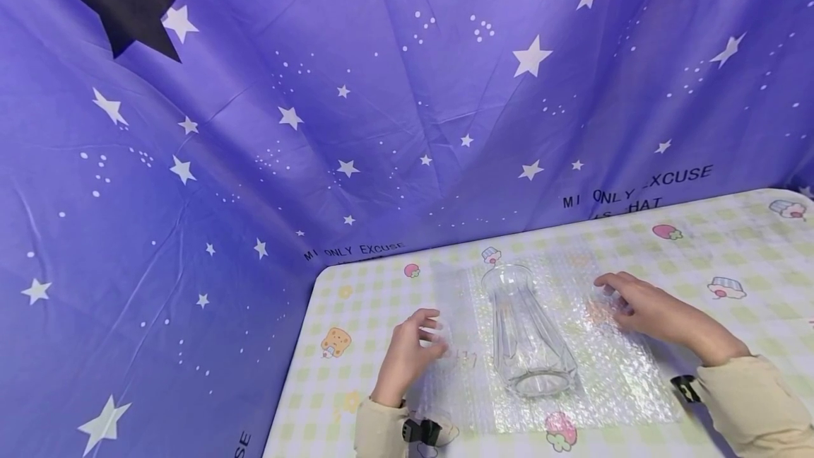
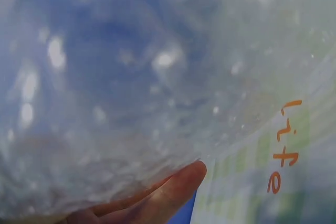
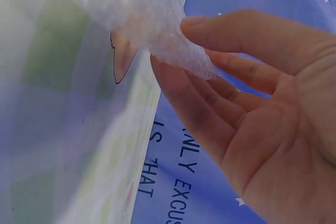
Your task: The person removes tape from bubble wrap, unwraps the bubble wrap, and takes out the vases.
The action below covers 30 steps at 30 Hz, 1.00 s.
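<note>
A clear glass vase (image 1: 534,345) with ridged sides is on a sheet of transparent bubble wrap (image 1: 626,387). Its rounder, smaller end points away from me; whether it stands or lies I cannot tell. My left hand (image 1: 410,352) is at the sheet's left edge, fingers loosely bent and apart from the thumb. In the left wrist view a finger (image 2: 181,187) runs along the bubble wrap's border, and the thumb is hidden. My right hand (image 1: 658,313) is over the right side. In the right wrist view the sheet's edge hangs between its spread thumb and fingers (image 3: 194,98).
A tablecloth (image 1: 750,253) with green checks and printed treats covers the table. Behind and to the left hangs a purple-blue curtain (image 1: 394,126) with white stars and lettering. Dark straps sit on both sleeves.
</note>
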### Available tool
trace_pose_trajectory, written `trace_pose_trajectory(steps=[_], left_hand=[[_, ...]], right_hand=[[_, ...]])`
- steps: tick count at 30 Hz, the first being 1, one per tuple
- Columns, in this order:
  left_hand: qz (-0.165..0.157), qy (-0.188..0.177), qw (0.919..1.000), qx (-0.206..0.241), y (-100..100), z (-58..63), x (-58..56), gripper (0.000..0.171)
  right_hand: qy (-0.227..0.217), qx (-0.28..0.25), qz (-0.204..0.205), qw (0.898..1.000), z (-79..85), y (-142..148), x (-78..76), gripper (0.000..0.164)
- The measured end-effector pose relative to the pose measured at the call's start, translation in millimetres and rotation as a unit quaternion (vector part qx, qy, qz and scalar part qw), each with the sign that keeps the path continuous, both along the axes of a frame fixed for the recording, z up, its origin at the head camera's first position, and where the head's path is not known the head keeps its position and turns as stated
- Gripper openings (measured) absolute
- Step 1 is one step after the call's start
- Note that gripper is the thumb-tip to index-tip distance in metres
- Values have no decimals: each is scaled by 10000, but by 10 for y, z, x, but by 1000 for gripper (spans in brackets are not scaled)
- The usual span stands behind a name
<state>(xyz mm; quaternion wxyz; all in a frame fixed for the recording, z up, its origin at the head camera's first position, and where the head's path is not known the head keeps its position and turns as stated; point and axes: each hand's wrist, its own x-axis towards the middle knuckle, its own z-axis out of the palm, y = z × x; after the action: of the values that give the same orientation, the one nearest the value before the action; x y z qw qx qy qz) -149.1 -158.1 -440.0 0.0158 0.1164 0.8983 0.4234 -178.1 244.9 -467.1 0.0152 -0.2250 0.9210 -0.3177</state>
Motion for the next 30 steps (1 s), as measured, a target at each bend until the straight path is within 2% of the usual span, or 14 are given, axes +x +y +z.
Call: trace_pose_trajectory(steps=[10, 15, 25, 30], left_hand=[[91, -460, 9985, 269, -44, -34, -25, 52], [113, -542, 9982, 230, -66, -46, -38, 52], [231, -466, 9985, -153, -140, -50, -20, 51], [316, -467, 9982, -217, -137, -38, -21, 56]], right_hand=[[127, 231, -48, 9996, -25, 24, -8, 56], [82, 178, -12, 9998, -38, 32, -9, 55], [154, 229, -28, 9996, -112, 51, 0, 56], [232, 358, -116, 9990, -104, 57, 0, 54]])
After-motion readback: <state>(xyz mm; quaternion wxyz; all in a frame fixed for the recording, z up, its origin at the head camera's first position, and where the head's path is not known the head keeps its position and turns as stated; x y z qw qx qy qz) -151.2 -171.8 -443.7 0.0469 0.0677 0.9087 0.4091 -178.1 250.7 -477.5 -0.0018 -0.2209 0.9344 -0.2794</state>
